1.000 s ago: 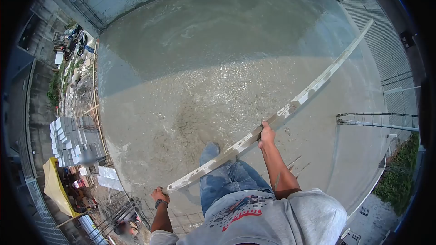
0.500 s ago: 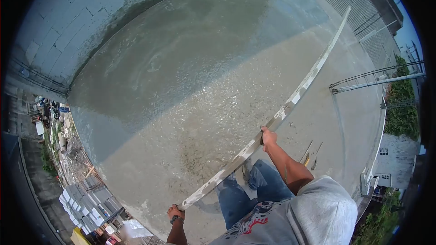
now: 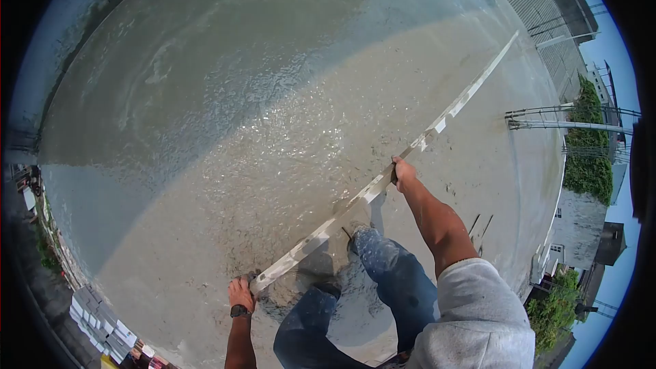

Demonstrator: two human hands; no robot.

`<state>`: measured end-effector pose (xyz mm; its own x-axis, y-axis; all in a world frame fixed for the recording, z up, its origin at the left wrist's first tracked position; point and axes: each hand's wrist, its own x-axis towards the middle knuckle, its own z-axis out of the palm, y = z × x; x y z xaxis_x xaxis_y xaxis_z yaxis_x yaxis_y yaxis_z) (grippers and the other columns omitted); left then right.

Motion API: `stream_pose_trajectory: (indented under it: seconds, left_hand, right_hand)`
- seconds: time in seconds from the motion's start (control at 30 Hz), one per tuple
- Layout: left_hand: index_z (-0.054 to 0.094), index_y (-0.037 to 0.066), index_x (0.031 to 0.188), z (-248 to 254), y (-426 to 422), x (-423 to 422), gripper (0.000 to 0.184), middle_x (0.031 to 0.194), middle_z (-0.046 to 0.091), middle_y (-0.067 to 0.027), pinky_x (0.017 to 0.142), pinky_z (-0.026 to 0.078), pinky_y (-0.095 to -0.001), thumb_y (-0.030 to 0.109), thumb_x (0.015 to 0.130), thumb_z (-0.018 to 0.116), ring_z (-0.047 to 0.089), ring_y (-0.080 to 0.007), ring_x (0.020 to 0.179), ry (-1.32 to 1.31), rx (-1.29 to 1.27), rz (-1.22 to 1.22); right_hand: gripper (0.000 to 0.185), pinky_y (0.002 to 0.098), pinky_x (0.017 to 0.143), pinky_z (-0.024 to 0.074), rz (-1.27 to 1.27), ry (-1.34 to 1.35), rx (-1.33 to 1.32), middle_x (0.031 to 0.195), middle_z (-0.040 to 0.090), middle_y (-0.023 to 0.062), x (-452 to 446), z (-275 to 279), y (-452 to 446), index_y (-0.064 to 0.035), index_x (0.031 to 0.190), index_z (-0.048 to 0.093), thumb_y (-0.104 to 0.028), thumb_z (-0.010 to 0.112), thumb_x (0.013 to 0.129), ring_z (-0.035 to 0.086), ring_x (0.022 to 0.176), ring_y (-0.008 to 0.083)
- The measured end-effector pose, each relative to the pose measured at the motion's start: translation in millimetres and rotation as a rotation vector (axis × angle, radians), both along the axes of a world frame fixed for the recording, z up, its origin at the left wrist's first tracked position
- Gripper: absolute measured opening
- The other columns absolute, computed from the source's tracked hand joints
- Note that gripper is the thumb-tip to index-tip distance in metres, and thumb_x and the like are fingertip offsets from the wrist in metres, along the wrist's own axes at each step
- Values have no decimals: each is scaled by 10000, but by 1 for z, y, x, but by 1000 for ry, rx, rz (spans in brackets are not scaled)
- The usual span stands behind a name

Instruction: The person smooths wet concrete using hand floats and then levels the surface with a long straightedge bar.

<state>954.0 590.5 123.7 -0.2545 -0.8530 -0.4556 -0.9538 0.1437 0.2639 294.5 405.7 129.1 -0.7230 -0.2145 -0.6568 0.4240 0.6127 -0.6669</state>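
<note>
A long, straight bar (image 3: 294,257), splashed with pale cement, runs diagonally from lower left to upper right across wet grey concrete (image 3: 205,212). My left hand (image 3: 240,294), with a dark watch on its wrist, is closed on the bar's near end. Farther along, my right hand (image 3: 403,172) wraps round the bar near its middle. The bar lies low at the concrete surface, in front of my legs. Both my feet stand in the wet concrete, and rough, churned patches show around them.
Upright rebar (image 3: 574,125) rises at the right edge. Two thin rods (image 3: 482,227) stand or lie in the concrete right of my arm. A block wall (image 3: 41,61) borders the upper left; stacked blocks (image 3: 99,321) are at lower left, below the slab's edge.
The view has turned and come closer to the slab. The bar is now lower, its near end shifted left with my left hand. My legs have moved wider apart. Both hands keep their hold.
</note>
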Motion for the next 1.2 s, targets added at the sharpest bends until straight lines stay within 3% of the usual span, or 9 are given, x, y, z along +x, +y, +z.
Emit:
stream_pose_trajectory:
  seconds: [0.1, 0.13, 0.33, 0.43, 0.47, 0.57, 0.67, 1.07, 1.2]
  left_hand:
    - [527, 141, 1337, -54, -49, -42, 704, 1104, 515, -136, 907, 409, -464, 325, 738, 849, 499, -339, 1049, 39, -37, -148]
    - [535, 172, 1356, -74, -69, -54, 702, 1113, 524, -129, 918, 408, -458, 338, 747, 841, 501, -329, 1058, 38, -45, -184]
    - [520, 201, 1421, -111, -171, -114, 684, 1145, 565, -116, 935, 415, -456, 406, 819, 770, 529, -316, 1056, 2, -164, -308]
    - [518, 194, 1418, -126, -199, -129, 683, 1140, 571, -114, 927, 424, -454, 411, 820, 767, 533, -312, 1052, 40, -198, -322]
    - [520, 191, 1415, -104, -209, -133, 683, 1138, 573, -115, 927, 426, -450, 403, 817, 772, 534, -312, 1049, 22, -155, -327]
    - [526, 183, 1404, -114, -221, -144, 680, 1132, 577, -116, 927, 432, -439, 380, 807, 785, 540, -311, 1041, 24, -182, -316]
    - [540, 182, 1390, -120, -217, -144, 669, 1128, 581, -117, 927, 438, -432, 360, 799, 796, 546, -311, 1029, 36, -189, -284]
    - [563, 166, 1354, -101, -189, -140, 664, 1088, 546, -150, 868, 445, -463, 303, 763, 832, 520, -339, 992, 61, -178, -174]
    - [573, 154, 1353, -86, -173, -131, 645, 1084, 550, -148, 873, 433, -463, 311, 776, 815, 514, -334, 976, 73, -148, -129]
  right_hand:
    - [392, 394, 662, 550, 8, 141, 92, 924, 658, 107, -47, -70, -34, 38, 1073, 656, -261, 743, 834, 646, 740, 234]
    - [404, 373, 677, 551, 5, 164, 103, 911, 672, 110, -51, -67, -52, 54, 1065, 666, -261, 742, 824, 647, 725, 230]
    - [480, 369, 714, 539, 142, 222, 63, 954, 710, 159, -126, -121, -129, 104, 1060, 682, -297, 744, 803, 670, 760, 247]
    - [591, 419, 853, 524, 169, 329, 202, 1055, 720, 239, -142, -129, -149, 129, 1088, 689, -353, 758, 752, 699, 959, 342]
    - [635, 427, 881, 516, 231, 376, 264, 1115, 702, 279, -145, -124, -154, 129, 1087, 689, -400, 733, 740, 691, 1027, 387]
    - [661, 433, 903, 507, 324, 457, 304, 1115, 686, 318, -149, -124, -159, 146, 1077, 681, -424, 704, 742, 680, 1051, 414]
    - [665, 425, 821, 510, 337, 507, 300, 1019, 712, 292, -145, -132, -160, 164, 1023, 686, -442, 713, 749, 702, 939, 372]
    - [713, 438, 844, 514, 513, 490, 286, 942, 703, 325, -118, -117, -194, 174, 990, 687, -502, 673, 763, 708, 936, 392]
    - [737, 450, 909, 506, 568, 476, 286, 1025, 678, 366, -96, -111, -208, 174, 1032, 675, -513, 656, 764, 679, 1008, 458]
